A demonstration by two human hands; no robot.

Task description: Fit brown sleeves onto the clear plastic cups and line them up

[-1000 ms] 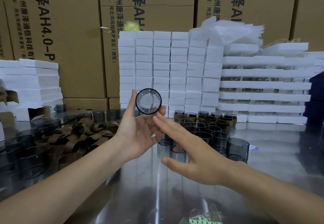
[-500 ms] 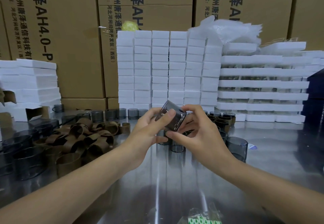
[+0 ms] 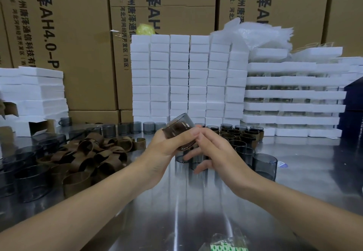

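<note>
My left hand [image 3: 167, 146] grips a clear grey plastic cup [image 3: 179, 127], tilted, with its top pointing up and to the right. Something brown shows through its wall; whether that is a sleeve I cannot tell. My right hand [image 3: 216, 152] lies just right of the cup with straight, spread fingers, the index fingertip touching my left fingers at the cup. A loose pile of brown sleeves [image 3: 88, 152] lies on the table at the left. Sleeved cups [image 3: 241, 133] stand in rows behind my right hand.
Bare grey cups [image 3: 29, 174] crowd the left edge, and a row of them [image 3: 125, 128] stands at the back. More bare cups [image 3: 264, 166] stand right of my right hand. White foam trays [image 3: 188, 77] and cardboard boxes wall off the back of the steel table [image 3: 196, 211].
A second ago my left hand held the cup up with its mouth facing me. Both hands then gripped it lower down. Now my right hand has let go and spread its fingers.
</note>
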